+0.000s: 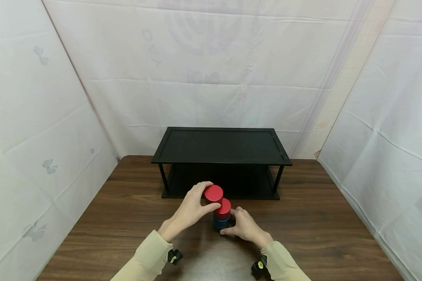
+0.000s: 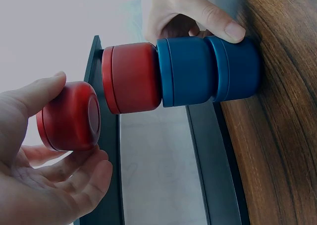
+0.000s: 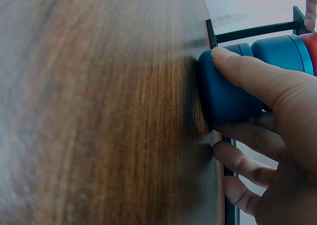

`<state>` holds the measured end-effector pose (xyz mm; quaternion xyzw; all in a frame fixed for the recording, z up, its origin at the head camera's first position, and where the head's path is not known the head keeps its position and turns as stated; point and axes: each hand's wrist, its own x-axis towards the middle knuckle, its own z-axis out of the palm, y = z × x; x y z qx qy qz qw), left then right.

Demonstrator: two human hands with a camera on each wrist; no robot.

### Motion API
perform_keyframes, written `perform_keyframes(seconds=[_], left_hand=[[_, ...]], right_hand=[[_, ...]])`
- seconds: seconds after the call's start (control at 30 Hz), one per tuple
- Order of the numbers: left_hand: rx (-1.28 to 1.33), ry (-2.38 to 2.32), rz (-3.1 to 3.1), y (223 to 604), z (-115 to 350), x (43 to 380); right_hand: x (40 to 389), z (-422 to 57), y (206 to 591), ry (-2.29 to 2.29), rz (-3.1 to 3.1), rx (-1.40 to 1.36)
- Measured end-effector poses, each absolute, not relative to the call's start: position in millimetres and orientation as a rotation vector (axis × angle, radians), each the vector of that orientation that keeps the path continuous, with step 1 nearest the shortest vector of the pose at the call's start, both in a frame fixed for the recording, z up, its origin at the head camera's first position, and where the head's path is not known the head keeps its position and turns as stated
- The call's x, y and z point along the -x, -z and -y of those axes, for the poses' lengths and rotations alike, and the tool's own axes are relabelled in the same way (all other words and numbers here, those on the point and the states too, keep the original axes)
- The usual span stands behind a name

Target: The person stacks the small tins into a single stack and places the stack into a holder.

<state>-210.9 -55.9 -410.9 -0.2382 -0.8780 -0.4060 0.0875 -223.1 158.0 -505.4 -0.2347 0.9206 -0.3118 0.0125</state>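
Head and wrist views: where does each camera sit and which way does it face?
Head: on the head, facing forward and down at the table and black shelf; left hand, right hand and sleeves show.
Left wrist: on that wrist, looking at the stack and the left hand holding a red canister; right hand beyond.
Right wrist: on that wrist, looking across the table at the right hand gripping the bottom blue canister; a bit of left hand.
Both wrist views share that canister.

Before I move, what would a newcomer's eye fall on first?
Probably the red canister in the left hand, held apart, just above another red canister topping two stacked blue canisters. The right hand grips the lower blue one, and a black two-tier shelf stands behind.
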Motion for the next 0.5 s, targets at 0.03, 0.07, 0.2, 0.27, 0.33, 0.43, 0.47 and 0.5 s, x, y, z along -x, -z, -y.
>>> perform_keyframes(seconds=[0.03,0.07,0.2,0.27,0.33,0.43,0.47,0.5], left_hand=[[0.712,1.210,2.611,410.8,55.8,210.8],[0.717,1.212,2.610,410.7,55.8,210.9],[0.725,1.196,2.616,410.9,55.0,211.2],[0.725,1.189,2.626,411.1,54.5,211.3],[0.725,1.183,2.637,411.3,54.0,211.7],[0.733,1.180,2.638,411.5,53.2,212.2],[0.736,1.182,2.634,411.4,53.0,212.2],[0.737,1.184,2.631,411.2,52.9,212.2]], right_hand=[[223.0,-158.2,505.5,0.971,-2.870,0.733],[222.8,-158.2,505.5,0.972,-2.870,0.735],[222.4,-158.4,506.2,0.975,-2.871,0.743],[222.1,-158.4,506.5,0.979,-2.870,0.742],[222.0,-158.4,506.7,0.982,-2.870,0.741],[221.9,-158.4,506.7,0.982,-2.872,0.742],[222.1,-158.4,506.6,0.981,-2.873,0.744],[222.2,-158.4,506.4,0.981,-2.873,0.744]])
